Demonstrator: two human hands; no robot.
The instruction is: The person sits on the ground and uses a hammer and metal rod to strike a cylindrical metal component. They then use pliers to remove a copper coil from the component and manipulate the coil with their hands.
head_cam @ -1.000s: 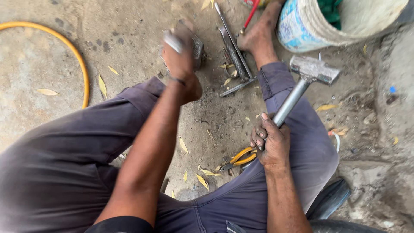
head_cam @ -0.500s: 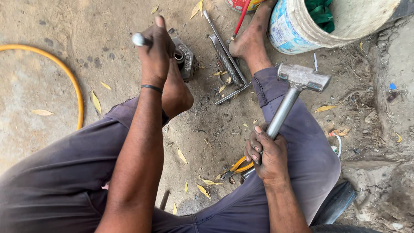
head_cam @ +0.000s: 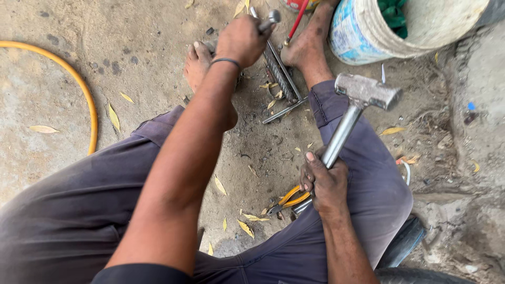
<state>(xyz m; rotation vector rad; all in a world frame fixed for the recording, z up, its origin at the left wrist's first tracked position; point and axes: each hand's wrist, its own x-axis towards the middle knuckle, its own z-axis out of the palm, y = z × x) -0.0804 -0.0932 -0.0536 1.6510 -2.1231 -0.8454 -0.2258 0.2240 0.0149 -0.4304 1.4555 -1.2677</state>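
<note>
Left to right:

Yellow hose (head_cam: 79, 79) on the concrete floor (head_cam: 42, 137), far left. It sits further left in view than half a second ago; that looks like head motion, not the hose moving.

Left hand (head_cam: 242, 39): changed most. A second ago it is over the left knee, now it sits further right and higher in frame, past the left foot (head_cam: 197, 63), over the long metal bars (head_cam: 281, 79) lying between the feet. Arm nearly straight, reaching forward and away from the body, wrist band showing. Fingers clenched round a short metal rod (head_cam: 268, 21); only its rounded end pokes out of the fist, the lower end is hidden. Reads as the rod being brought to the bars, but I can't tell if it touches them.

Yellow-handled pliers (head_cam: 288, 200) on the floor between the thighs, just beside the right hand.

Right hand (head_cam: 323, 181): barely shifted. Fingers wrapped tight on the lower handle of the sledge hammer (head_cam: 363, 94), forearm bent in close, hand over the right thigh. Hammer head tilted up and to the right, over the right knee, well apart from the rod, much as before. Judgement: hammer held ready, not swinging.

White bucket (head_cam: 368, 37) top right, beside the right foot (head_cam: 307, 47).
</note>
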